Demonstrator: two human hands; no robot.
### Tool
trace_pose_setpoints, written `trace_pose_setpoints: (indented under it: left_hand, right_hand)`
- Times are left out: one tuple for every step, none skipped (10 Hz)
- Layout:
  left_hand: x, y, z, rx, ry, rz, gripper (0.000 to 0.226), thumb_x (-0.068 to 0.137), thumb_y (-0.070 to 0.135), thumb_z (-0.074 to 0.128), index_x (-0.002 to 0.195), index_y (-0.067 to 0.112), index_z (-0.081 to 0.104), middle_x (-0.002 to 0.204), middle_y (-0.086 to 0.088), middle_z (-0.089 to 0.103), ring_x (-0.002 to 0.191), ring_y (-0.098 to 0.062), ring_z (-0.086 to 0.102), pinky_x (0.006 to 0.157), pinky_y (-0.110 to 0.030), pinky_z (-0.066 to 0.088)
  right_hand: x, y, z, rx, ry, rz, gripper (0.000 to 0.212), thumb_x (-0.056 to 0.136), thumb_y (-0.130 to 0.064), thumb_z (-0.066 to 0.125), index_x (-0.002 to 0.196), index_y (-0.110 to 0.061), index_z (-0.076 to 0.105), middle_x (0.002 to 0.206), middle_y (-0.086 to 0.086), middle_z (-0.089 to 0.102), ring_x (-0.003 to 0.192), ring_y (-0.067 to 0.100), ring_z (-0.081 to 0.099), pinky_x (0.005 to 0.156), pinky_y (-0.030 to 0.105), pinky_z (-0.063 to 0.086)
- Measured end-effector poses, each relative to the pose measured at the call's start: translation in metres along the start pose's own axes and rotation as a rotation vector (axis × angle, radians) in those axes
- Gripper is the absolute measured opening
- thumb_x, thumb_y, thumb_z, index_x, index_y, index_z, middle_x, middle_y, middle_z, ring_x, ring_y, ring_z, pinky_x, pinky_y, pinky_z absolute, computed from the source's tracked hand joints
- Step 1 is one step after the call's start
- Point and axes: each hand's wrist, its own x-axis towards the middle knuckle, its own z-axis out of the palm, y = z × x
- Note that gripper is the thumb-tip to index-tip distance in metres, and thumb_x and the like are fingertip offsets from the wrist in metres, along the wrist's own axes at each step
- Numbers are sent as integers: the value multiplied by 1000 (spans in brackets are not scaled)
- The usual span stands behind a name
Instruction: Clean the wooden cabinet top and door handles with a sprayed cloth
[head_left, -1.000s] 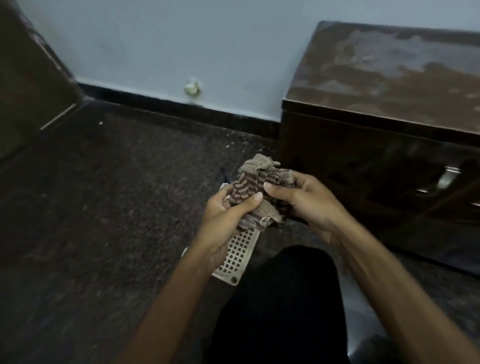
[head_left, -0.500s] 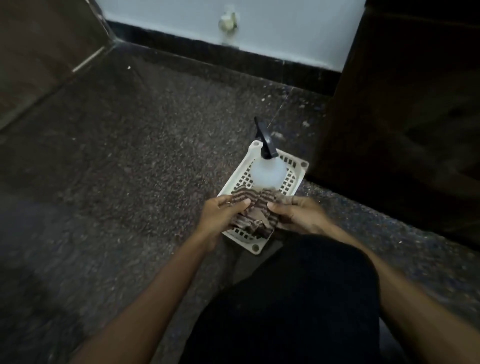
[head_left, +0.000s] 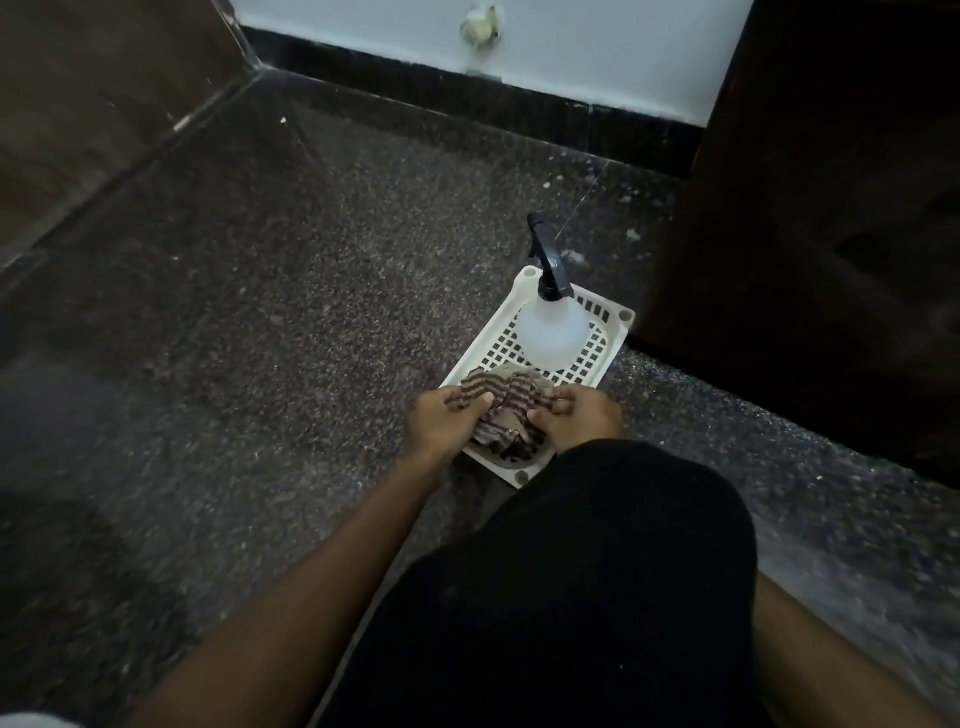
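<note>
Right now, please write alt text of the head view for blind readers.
The left hand and right hand grip a striped cloth over a white tray on the floor. A spray bottle stands upright in the tray, near a cabinet.

- No text, label, brand, number or sign could be read anywhere in view.
- The spray bottle (head_left: 553, 335), the tray (head_left: 625, 316) beneath it and the cloth (head_left: 511, 397) at the tray's 6 o'clock end showed no legible marking.

Home interior, seemingly a room corner. Speckled stone floor (head_left: 260, 338), black skirting (head_left: 519, 98), pale wall (head_left: 597, 47). Dark wooden cabinet (head_left: 831, 208) at right.
</note>
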Motion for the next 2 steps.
trace_pose_setpoints:
  left_hand:
    - [-5, 6, 1, 253, 56, 162, 43, 74, 46, 75, 104, 16, 75, 95, -2, 77, 90, -21, 73, 90, -40, 58]
    - [-21, 9, 0, 509, 161, 417, 38, 92, 30, 67, 123, 8, 68, 117, -9, 72, 108, -24, 66, 97, -32, 48]
  right_hand:
    - [4, 7, -1, 33, -18, -33, 42, 80, -6, 77, 120, -11, 65, 99, 2, 66, 101, 18, 60, 103, 34, 49]
    - [3, 4, -12, 157, -80, -8, 42, 89, -4, 65, 131, -5, 60, 94, 1, 62, 82, 8, 56, 85, 20, 50]
